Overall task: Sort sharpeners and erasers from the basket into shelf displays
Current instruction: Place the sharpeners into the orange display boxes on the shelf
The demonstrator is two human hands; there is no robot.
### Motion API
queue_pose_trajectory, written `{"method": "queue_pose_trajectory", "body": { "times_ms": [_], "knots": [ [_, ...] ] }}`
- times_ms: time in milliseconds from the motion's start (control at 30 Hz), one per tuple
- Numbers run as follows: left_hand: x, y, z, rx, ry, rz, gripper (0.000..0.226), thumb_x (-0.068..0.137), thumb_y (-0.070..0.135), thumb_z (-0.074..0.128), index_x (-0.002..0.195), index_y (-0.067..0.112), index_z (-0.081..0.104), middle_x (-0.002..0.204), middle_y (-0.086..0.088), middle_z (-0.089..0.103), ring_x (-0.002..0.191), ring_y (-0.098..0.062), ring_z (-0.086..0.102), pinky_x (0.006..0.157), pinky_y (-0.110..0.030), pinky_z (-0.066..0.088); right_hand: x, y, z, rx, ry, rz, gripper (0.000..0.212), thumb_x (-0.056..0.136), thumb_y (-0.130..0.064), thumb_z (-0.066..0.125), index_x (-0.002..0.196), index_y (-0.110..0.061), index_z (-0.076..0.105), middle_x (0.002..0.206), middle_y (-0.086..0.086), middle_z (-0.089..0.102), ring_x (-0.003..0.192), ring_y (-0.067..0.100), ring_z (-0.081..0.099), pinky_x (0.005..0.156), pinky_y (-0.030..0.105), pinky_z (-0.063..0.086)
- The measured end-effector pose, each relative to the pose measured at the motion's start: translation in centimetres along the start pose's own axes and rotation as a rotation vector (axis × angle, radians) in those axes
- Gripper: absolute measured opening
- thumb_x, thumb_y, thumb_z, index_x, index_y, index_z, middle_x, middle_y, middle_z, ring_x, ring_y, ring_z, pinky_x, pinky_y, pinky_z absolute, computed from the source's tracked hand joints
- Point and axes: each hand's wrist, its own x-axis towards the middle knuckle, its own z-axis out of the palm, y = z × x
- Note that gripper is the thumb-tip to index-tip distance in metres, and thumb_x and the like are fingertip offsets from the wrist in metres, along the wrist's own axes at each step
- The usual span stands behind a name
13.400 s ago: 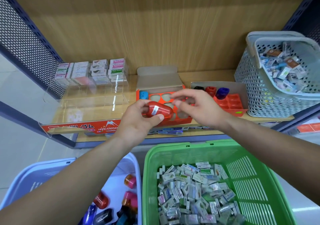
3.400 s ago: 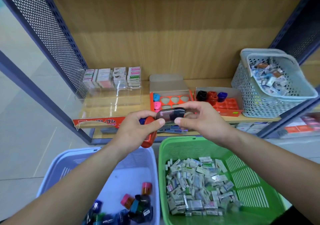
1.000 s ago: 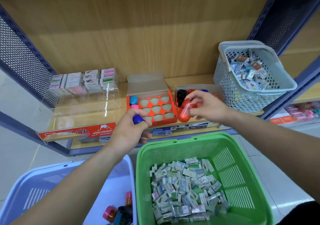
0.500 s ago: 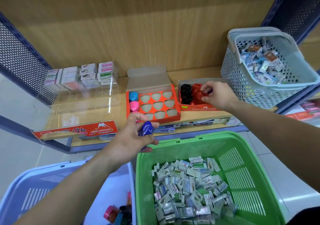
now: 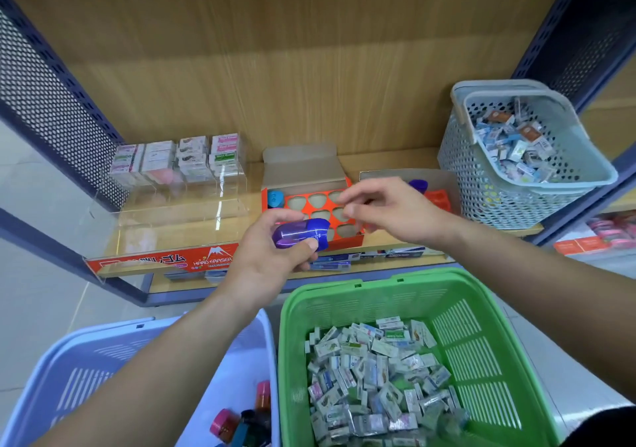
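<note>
The left hand [image 5: 272, 261] gripped a purple sharpener [image 5: 299, 234] near the orange display box [image 5: 347, 241]. The right hand [image 5: 392, 211] hovered just right of it, fingers loose, holding nothing.

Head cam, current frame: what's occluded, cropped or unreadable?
Head view:
- Right display box: right hand covers most slots.
- Orange tray: front slots behind left hand and purple sharpener.
- Blue basket: its sharpeners cut off by the bottom edge.
- Erasers in green basket: print too small to read.
</note>
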Motion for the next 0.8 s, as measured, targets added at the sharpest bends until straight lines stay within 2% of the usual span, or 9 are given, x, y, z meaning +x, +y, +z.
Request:
{"method": "queue_pose_trajectory", "body": {
  "times_ms": [67,133,200,267,400,467,533,667,800],
  "knots": [
    [-0.2,0.4,0.0,-0.042,0.03,0.012,0.035,0.086,-0.004,0.072,0.114,0.012,0.058,0.093,-0.011,0.072,0.069,-0.02,0.071,0.058,-0.024,0.057,-0.7,-2.3,1.7,0.116,-0.103,0.002,0.018,0.098,-0.01,0.063,0.115,-0.012,0.07,0.087,0.002,0.071,0.074,0.017,0.07,0.067,0.027,0.056],
    [-0.5,0.7,-0.2,-0.055,0.048,0.037,0.032,0.086,-0.003,0.073,0.111,0.013,0.059,0.083,-0.006,0.072,0.061,-0.014,0.068,0.053,-0.022,0.054,-1.2,-3.3,2.6,0.141,-0.139,0.005,0.025,0.096,-0.007,0.064,0.121,-0.007,0.066,0.096,0.009,0.07,0.077,0.021,0.069,0.076,0.036,0.059],
    [-0.8,0.8,-0.3,-0.036,0.056,0.063,0.031,0.085,0.0,0.075,0.108,0.015,0.061,0.076,0.002,0.071,0.055,-0.009,0.064,0.049,-0.02,0.05,-1.4,-3.4,2.6,0.171,-0.157,0.025,0.026,0.094,-0.004,0.067,0.119,-0.01,0.066,0.1,0.008,0.069,0.082,0.027,0.071,0.082,0.042,0.06],
    [-1.1,0.9,-0.3,-0.056,0.047,0.077,0.028,0.086,0.001,0.074,0.108,0.015,0.064,0.075,0.003,0.071,0.055,-0.009,0.062,0.05,-0.02,0.05,-1.7,-3.0,2.4,0.261,-0.195,0.055,0.023,0.091,-0.005,0.07,0.112,-0.013,0.066,0.095,0.004,0.07,0.084,0.028,0.073,0.081,0.039,0.062],
    [-1.6,1.0,0.0,-0.088,-0.031,0.059,0.026,0.092,0.0,0.067,0.11,0.019,0.071,0.088,0.002,0.076,0.073,-0.019,0.072,0.072,-0.027,0.061,-2.1,-1.6,2.4,0.37,-0.164,0.06,0.019,0.088,-0.001,0.072,0.104,-0.011,0.069,0.095,0.008,0.07,0.083,0.027,0.071,0.077,0.032,0.061],
    [-1.5,0.3,0.3,0.034,-0.062,0.074,0.029,0.093,0.002,0.067,0.108,0.026,0.071,0.096,0.002,0.074,0.082,-0.018,0.072,0.08,-0.032,0.06,-2.3,-0.4,1.5,0.345,-0.11,0.072,0.022,0.087,0.001,0.073,0.108,-0.008,0.07,0.099,0.011,0.07,0.082,0.027,0.069,0.077,0.035,0.058],
    [-0.7,-1.3,0.5,0.255,-0.046,0.089,0.026,0.092,0.009,0.07,0.108,0.028,0.069,0.098,0.003,0.071,0.084,-0.014,0.068,0.086,-0.034,0.058,-2.2,1.6,-0.4,0.277,-0.012,0.105,0.023,0.088,-0.001,0.072,0.109,-0.01,0.071,0.098,0.013,0.071,0.08,0.023,0.066,0.075,0.036,0.056],
    [2.5,-4.4,2.0,0.627,-0.086,0.088,0.034,0.09,0.028,0.073,0.122,0.025,0.063,0.113,0.007,0.066,0.098,-0.013,0.065,0.096,-0.039,0.053,-1.5,7.4,-5.7,-0.146,0.327,0.126,0.023,0.092,-0.011,0.07,0.111,-0.023,0.071,0.094,0.007,0.072,0.069,0.006,0.06,0.072,0.027,0.048],
    [7.3,-5.4,5.8,0.922,-0.074,0.244,0.049,0.092,0.04,0.066,0.134,0.02,0.056,0.132,0.0,0.058,0.123,-0.021,0.054,0.103,-0.036,0.044,-0.6,11.2,-9.5,-0.507,0.445,0.17,0.032,0.093,-0.018,0.068,0.125,-0.018,0.065,0.112,0.0,0.065,0.092,0.016,0.063,0.084,0.029,0.049]
  ]
}}
